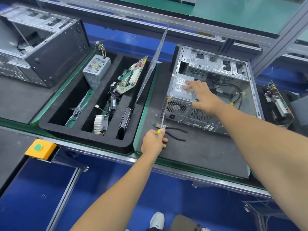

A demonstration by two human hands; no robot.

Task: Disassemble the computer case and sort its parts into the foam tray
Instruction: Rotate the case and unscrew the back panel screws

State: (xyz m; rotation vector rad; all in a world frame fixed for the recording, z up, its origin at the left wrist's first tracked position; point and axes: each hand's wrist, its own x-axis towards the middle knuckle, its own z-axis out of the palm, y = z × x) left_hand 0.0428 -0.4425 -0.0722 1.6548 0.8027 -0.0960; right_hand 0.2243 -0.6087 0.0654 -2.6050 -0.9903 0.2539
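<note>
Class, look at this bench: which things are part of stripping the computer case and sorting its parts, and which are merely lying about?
Part of the job:
open computer case
power supply under the right hand
screwdriver held by the left hand
foam tray

Lying about:
pliers
second case
yellow button box

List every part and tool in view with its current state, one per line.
Computer case: side open, lying flat on the mat.
Power supply: in the case, right hand resting on it.
Screwdriver: gripped by left hand, tip at the case's rear corner.
Pliers: lying on the mat, untouched.
Foam tray: holds a power supply, motherboard, heatsink and drive.
</note>
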